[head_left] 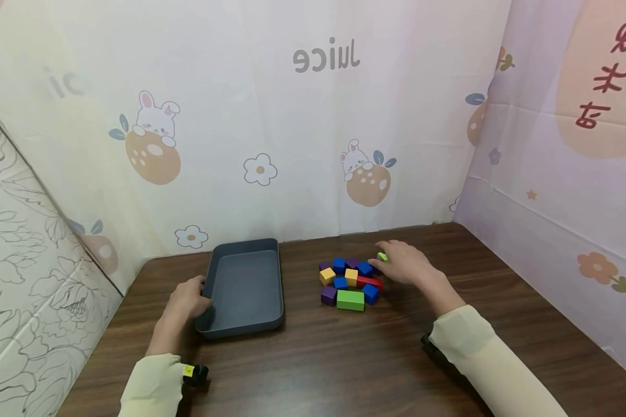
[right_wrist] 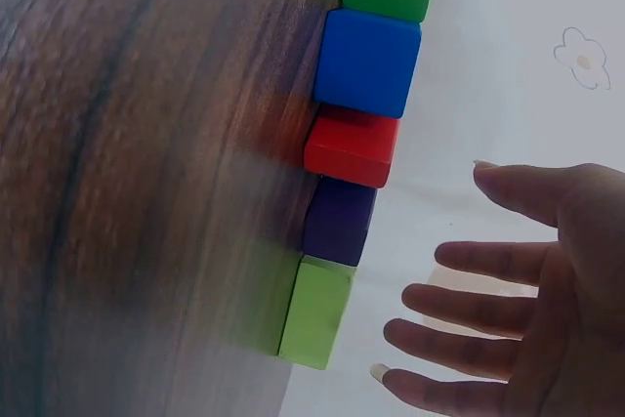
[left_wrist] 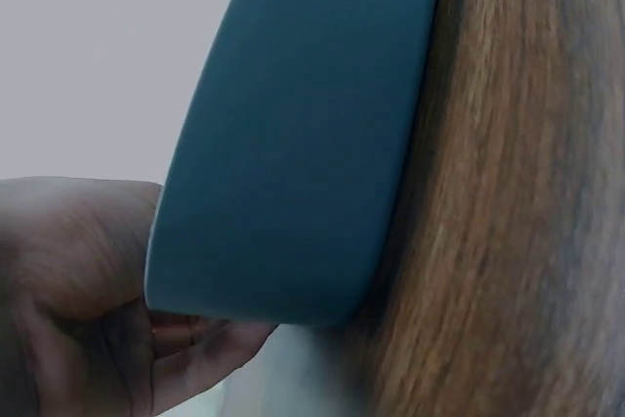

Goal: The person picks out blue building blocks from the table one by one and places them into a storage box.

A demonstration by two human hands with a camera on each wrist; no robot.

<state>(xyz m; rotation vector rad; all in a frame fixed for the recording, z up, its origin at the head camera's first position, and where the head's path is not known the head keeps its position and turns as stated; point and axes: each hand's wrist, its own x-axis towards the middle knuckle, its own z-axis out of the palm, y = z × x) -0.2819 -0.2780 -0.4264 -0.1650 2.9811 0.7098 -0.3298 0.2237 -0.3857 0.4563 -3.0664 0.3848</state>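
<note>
A dark grey rectangular tray (head_left: 247, 284) lies on the table's left side, its inside bare. My left hand (head_left: 188, 297) grips its left wall, thumb over the rim and fingers outside; the left wrist view shows the tray's outer wall (left_wrist: 293, 134) beside the hand. Right of the tray sits a cluster of coloured blocks: a long green block (head_left: 350, 300), a red block (head_left: 370, 282), and several blue, yellow and purple ones. My right hand (head_left: 404, 263) hovers at the cluster's right side, fingers spread and holding nothing, near a light green block (right_wrist: 317, 314) and a purple block (right_wrist: 339, 222).
Brown wood-grain table (head_left: 302, 370) stretches in front of the tray and blocks. Printed curtains (head_left: 292, 116) stand along the back edge and both sides. Dark wrist devices, one with a yellow label (head_left: 188, 370), sit at the sleeves.
</note>
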